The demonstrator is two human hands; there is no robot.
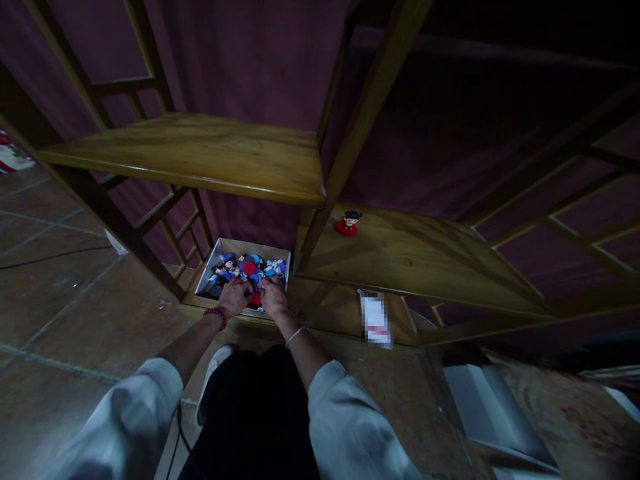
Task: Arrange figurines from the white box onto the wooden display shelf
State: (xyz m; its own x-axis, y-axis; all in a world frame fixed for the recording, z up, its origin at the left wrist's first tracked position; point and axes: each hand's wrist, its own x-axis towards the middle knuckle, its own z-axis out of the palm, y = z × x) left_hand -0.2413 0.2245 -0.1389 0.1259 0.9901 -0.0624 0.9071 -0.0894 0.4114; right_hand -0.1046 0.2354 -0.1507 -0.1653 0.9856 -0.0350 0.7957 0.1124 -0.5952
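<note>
A shallow white box [205, 272] sits on the bottom shelf, filled with several small figurines [230, 262] in blue, purple, black and white. One round red base [249, 267] lies face up among them. Over the box's near side, my left hand [236, 297] and my right hand [273, 295] are close together with fingers curled inward. Between them is a small figurine with a red base [255, 299], partly hidden by my fingers. Both hands appear closed on it.
On the shelf to the right, a black-haired figurine [351, 222] stands on a red base. Below it lies a blurred white packet [376, 320]. A wooden shelf [200, 157] juts out above the box, beside a slanting post [367, 127]. Grey-white boxes [495, 407] rest at lower right.
</note>
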